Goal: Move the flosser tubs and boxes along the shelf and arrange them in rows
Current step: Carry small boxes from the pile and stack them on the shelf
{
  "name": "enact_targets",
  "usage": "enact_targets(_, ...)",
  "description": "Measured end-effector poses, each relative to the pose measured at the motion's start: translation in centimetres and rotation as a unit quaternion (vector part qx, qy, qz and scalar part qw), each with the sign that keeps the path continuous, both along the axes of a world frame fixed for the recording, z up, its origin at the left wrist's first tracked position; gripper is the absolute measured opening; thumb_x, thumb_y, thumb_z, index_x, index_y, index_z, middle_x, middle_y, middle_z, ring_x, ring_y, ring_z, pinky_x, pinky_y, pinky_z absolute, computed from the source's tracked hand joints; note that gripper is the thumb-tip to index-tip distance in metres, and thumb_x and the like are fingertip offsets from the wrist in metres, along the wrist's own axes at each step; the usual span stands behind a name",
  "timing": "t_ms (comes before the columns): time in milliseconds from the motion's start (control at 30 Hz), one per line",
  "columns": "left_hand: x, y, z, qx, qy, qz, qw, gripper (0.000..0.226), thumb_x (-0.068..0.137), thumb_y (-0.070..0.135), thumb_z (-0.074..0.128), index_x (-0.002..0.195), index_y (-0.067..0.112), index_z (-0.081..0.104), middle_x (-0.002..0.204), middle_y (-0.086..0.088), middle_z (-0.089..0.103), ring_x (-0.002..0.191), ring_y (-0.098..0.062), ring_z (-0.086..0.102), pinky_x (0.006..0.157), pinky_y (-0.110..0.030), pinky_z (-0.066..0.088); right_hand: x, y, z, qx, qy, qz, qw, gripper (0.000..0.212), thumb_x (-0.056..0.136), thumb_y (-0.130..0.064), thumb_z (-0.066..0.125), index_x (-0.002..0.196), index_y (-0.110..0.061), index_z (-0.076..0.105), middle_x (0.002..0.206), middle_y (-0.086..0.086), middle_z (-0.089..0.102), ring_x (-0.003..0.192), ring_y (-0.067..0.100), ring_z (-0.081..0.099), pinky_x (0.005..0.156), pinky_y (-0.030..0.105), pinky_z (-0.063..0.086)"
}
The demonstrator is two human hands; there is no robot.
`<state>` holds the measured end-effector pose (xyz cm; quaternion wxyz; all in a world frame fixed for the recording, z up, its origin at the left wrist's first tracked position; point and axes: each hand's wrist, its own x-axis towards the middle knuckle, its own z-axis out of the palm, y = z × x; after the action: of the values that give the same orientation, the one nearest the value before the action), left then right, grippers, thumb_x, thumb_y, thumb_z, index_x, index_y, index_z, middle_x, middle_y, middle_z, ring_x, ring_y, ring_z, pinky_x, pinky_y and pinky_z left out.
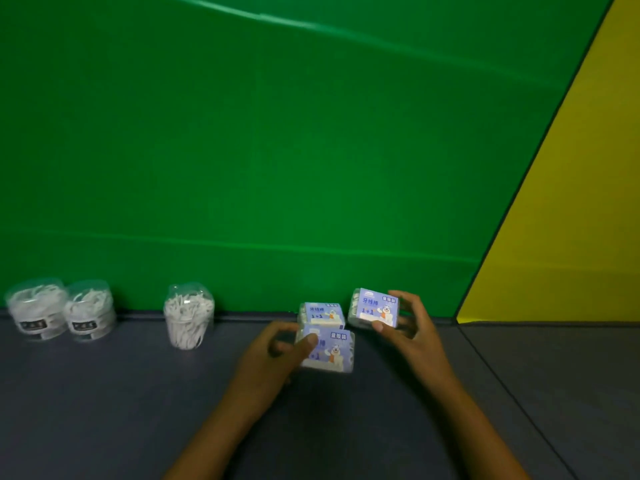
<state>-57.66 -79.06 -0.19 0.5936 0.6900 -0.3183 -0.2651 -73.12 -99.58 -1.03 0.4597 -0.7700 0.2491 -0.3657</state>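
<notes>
While both hands work at the cluster of boxes on the shelf (pixel 104 393), the step in hand looks to be lining the boxes up into a row near the green back wall (pixel 277 133). The right hand (pixel 412 327) holds one box (pixel 374 308) with thumb and fingers curled round its ends, seemingly raised a little off the shelf, though blur makes that hard to judge. The left hand (pixel 277 348) grips the near box (pixel 329 348), thumb pressed on its label and fingers curled at its left side. A third box (pixel 322 315) sits just behind it, touching or nearly so, close to the wall.

Next, the right-hand box wants setting down beside the others, square to them, label facing the same way; the near box may need nudging into line.

Counted: three boxes, three clear tubs. Two labelled tubs (pixel 36 310) (pixel 90 310) stand side by side at far left; a third tub (pixel 188 315), unlabelled as far as shows, stands apart between them and the boxes.
</notes>
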Motion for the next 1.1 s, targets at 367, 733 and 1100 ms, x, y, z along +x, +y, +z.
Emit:
enact_targets(367, -0.9, -2.6, -1.5, 0.002, -0.055, 0.134, 0.990, 0.024, 0.080, 0.041, 0.071, 0.093, 0.022, 0.067, 0.084, 0.003, 0.069, 0.054, -0.008, 0.062, 0.050, -0.019, 0.047, 1.2, -4.7, -2.8, -0.014, 0.073, 0.082, 0.994, 0.045, 0.086, -0.029, 0.072, 0.125, -0.028, 0.050, 0.108, -0.009, 0.070, 0.095, 0.000, 0.067, 0.087, 0.024, 0.054)
enact_targets(733, -0.8, -2.7, -2.0, 0.023, -0.082, 0.158, 0.984, 0.030, 0.076, 0.047, 0.071, 0.091, 0.020, 0.068, 0.079, 0.001, 0.070, 0.053, -0.012, 0.065, 0.050, -0.022, 0.051, 1.3, -4.9, -2.7, -0.167, 0.120, 0.036, 0.978, 0.055, 0.090, -0.049, 0.059, 0.137, -0.025, 0.045, 0.124, -0.010, 0.047, 0.112, 0.005, 0.050, 0.096, 0.025, 0.045)
enact_targets(1100, -1.5, -3.5, -2.5, 0.107, -0.212, 0.213, 0.948, 0.039, 0.076, 0.067, 0.060, 0.083, 0.029, 0.066, 0.076, 0.014, 0.069, 0.070, 0.002, 0.063, 0.064, -0.025, 0.049, 1.2, -3.8, -1.4, -0.264, 0.062, -0.010, 0.963, 0.042, 0.096, -0.039, 0.056, 0.132, -0.019, 0.048, 0.124, -0.006, 0.048, 0.116, 0.010, 0.047, 0.099, 0.035, 0.044)
